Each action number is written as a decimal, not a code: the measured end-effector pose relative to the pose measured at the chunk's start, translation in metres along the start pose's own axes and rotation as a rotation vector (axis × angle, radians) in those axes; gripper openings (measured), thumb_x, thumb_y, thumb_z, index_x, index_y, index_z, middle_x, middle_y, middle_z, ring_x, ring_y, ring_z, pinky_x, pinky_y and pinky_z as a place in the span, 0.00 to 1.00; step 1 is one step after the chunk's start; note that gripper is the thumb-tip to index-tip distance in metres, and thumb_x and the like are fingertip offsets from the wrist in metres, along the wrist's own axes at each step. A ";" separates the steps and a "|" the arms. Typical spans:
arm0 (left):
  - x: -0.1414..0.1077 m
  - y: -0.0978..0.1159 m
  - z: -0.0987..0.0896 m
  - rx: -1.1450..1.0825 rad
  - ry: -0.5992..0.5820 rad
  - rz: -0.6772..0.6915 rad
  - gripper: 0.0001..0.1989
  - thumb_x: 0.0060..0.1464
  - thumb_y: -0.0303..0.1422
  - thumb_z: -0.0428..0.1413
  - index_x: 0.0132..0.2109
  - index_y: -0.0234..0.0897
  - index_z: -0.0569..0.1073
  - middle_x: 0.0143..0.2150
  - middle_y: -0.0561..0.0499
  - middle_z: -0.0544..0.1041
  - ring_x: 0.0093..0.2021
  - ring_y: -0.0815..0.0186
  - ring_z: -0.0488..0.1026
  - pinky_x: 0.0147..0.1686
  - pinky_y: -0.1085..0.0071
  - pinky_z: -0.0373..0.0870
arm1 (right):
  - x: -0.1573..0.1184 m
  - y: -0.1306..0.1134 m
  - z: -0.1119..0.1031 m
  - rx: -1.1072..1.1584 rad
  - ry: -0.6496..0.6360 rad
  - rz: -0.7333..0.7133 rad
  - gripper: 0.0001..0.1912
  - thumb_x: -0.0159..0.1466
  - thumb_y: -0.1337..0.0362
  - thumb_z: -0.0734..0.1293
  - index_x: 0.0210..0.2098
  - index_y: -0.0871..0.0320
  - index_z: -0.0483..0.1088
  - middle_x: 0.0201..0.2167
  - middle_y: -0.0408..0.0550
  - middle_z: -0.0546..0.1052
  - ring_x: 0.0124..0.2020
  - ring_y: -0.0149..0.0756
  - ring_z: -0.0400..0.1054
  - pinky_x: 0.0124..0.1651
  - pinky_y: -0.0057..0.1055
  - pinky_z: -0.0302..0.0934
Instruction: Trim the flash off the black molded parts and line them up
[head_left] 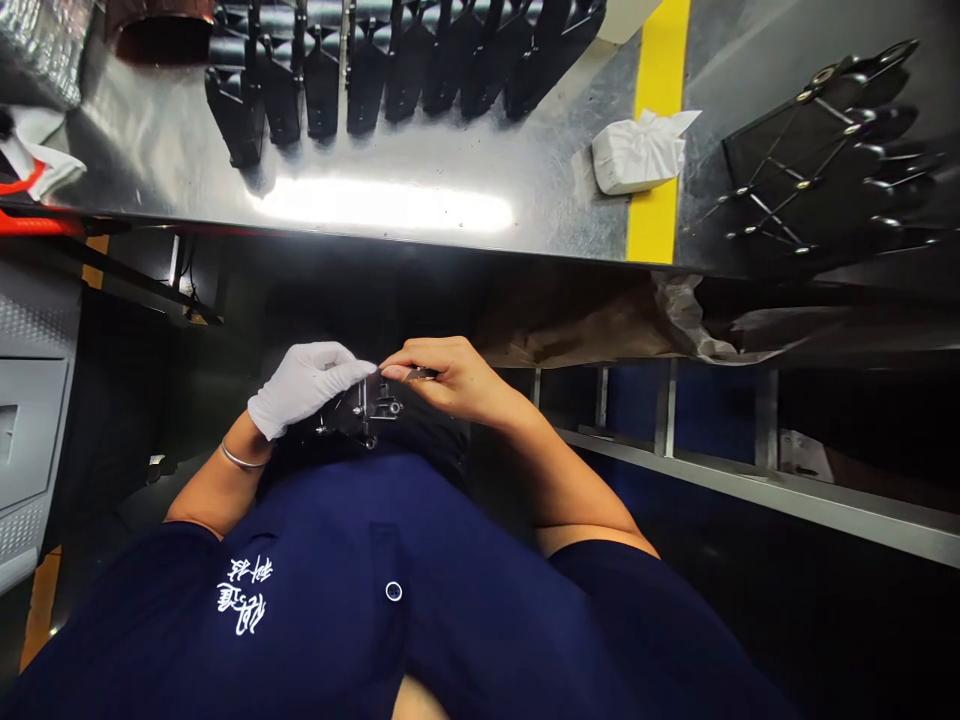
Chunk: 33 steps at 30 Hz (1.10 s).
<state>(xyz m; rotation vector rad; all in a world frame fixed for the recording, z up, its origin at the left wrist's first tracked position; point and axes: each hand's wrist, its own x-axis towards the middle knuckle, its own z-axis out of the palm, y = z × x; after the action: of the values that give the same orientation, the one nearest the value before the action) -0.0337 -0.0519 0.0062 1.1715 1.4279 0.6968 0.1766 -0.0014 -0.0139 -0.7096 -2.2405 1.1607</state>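
Observation:
In front of my dark blue shirt, my left hand, in a white glove, grips a black plastic part with small round bosses. My bare right hand meets it at the part's upper edge, thumb and fingers pinched together. A small dark, thin item shows between the right fingers; what it is cannot be made out. The fingertips of both hands nearly touch. Much of the black part is dark against the background.
Beyond my hands runs a metal table bearing a row of black parts, a white wrapped packet on yellow tape, and more black parts at right. A grey cabinet stands left; a metal rail crosses lower right.

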 end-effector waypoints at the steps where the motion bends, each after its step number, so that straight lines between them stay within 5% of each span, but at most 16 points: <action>1: 0.000 0.000 0.001 0.000 -0.013 -0.002 0.21 0.47 0.50 0.61 0.24 0.35 0.74 0.23 0.53 0.72 0.25 0.70 0.64 0.26 0.74 0.63 | 0.000 0.001 0.000 -0.015 -0.012 0.004 0.10 0.66 0.65 0.64 0.35 0.60 0.76 0.27 0.47 0.78 0.25 0.26 0.68 0.29 0.23 0.59; 6: -0.002 0.003 0.007 -0.038 -0.107 -0.014 0.19 0.46 0.49 0.62 0.25 0.35 0.75 0.23 0.53 0.72 0.25 0.70 0.65 0.25 0.74 0.63 | 0.004 0.008 0.007 -0.015 0.003 0.107 0.10 0.65 0.61 0.65 0.34 0.59 0.76 0.28 0.46 0.77 0.28 0.29 0.70 0.33 0.25 0.61; 11: -0.002 -0.001 0.008 -0.060 0.146 0.096 0.20 0.47 0.48 0.62 0.24 0.35 0.74 0.22 0.54 0.72 0.25 0.70 0.65 0.27 0.73 0.64 | 0.002 0.003 0.012 0.135 0.222 0.256 0.19 0.69 0.50 0.58 0.36 0.59 0.70 0.26 0.43 0.73 0.27 0.28 0.67 0.32 0.25 0.61; 15: -0.003 -0.007 0.007 -0.062 0.273 0.123 0.18 0.48 0.47 0.63 0.25 0.36 0.76 0.23 0.53 0.74 0.25 0.70 0.66 0.27 0.73 0.64 | -0.001 -0.006 0.016 0.150 0.150 0.148 0.24 0.71 0.51 0.56 0.25 0.59 0.66 0.21 0.42 0.69 0.22 0.26 0.61 0.27 0.25 0.57; 21: -0.003 -0.009 0.011 -0.075 0.303 0.127 0.18 0.48 0.48 0.63 0.25 0.36 0.76 0.23 0.54 0.74 0.25 0.71 0.66 0.28 0.73 0.64 | 0.000 -0.007 0.018 0.077 0.237 0.091 0.20 0.70 0.56 0.59 0.25 0.59 0.69 0.21 0.43 0.72 0.22 0.26 0.64 0.28 0.24 0.59; 33: -0.002 -0.005 0.013 -0.143 0.344 0.097 0.21 0.44 0.49 0.65 0.23 0.35 0.74 0.20 0.55 0.71 0.23 0.73 0.62 0.25 0.75 0.62 | 0.000 -0.010 0.009 0.058 0.178 -0.039 0.17 0.69 0.63 0.61 0.24 0.61 0.70 0.19 0.42 0.71 0.20 0.23 0.61 0.25 0.21 0.55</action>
<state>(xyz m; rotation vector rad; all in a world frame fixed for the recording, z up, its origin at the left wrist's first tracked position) -0.0228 -0.0577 -0.0008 1.0481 1.5810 1.0915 0.1690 -0.0109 -0.0100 -0.7136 -2.0565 1.0944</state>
